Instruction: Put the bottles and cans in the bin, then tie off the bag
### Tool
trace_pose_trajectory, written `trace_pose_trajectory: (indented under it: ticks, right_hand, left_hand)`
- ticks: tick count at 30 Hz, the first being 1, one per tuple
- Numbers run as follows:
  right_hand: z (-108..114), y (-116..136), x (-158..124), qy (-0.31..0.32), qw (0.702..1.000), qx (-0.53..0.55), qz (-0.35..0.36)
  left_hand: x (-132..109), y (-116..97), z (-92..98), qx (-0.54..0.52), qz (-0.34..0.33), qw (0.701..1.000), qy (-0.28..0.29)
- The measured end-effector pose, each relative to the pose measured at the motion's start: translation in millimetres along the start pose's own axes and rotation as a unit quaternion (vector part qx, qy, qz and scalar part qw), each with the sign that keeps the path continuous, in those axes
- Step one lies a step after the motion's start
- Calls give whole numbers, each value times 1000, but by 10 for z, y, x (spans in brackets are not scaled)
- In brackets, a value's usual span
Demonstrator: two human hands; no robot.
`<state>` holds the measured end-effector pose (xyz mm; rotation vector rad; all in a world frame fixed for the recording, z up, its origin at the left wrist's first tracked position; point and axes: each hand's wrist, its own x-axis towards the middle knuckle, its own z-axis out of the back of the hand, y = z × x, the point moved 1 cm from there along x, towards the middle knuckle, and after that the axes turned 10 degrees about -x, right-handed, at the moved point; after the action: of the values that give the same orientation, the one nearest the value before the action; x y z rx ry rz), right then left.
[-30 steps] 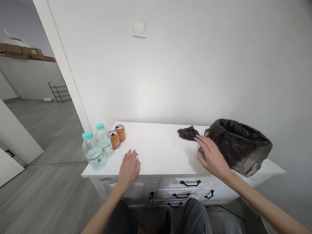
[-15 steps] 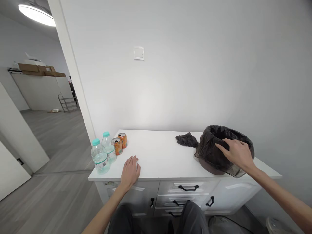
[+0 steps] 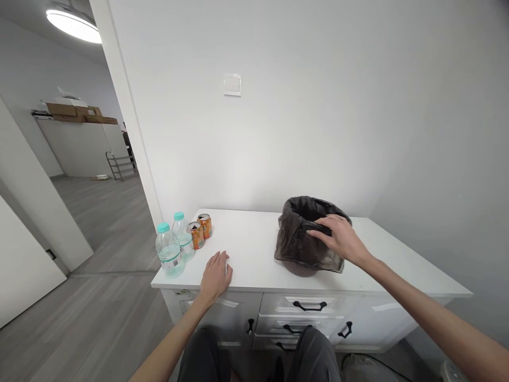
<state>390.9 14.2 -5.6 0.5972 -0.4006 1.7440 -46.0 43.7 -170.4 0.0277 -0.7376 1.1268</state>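
The bin (image 3: 301, 269) stands on the desk (image 3: 246, 233), right of the middle, with a black bag (image 3: 304, 248) as its lining. The bag is folded out over the rim and hangs down around the wall of the bin, which shows only at the bottom.

Half a second ago the bin was farther to the right; now it is closer to the left hand (image 3: 215, 275), and a bare part of the desk lies to its right. The crumpled dark piece beside it is no more visible; I cannot tell if the bin hides it.

The bin is below and to the left of the right hand (image 3: 340, 240), which pinches the lined rim, thumb outside and fingers over the edge. The left hand rests palm down, relaxed, holding nothing visible. Beyond it, at the left end, are two cans (image 3: 196, 235) and two bottles (image 3: 169, 253).
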Motion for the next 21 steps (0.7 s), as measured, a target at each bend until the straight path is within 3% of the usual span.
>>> trace_pose_trajectory:
  ticks: [7, 12, 16, 18, 21]
  right_hand:
    - [-101, 756, 367, -3, 993, 84, 84]
    - [-31, 1114, 464, 21, 987, 107, 115]
    - [76, 1233, 426, 34, 988, 110, 104]
    - [151, 1257, 350, 9, 986, 126, 106]
    - [241, 1243, 172, -86, 977, 162, 106]
  left_hand:
    - [-22, 35, -6, -10, -11, 1000, -3]
    - [-66, 73, 53, -35, -46, 998, 20]
    - [-115, 56, 403, -84, -106, 990, 29]
    - [-118, 42, 682, -97, -120, 988, -14]
    - [-49, 67, 1167, -63, -108, 985, -116]
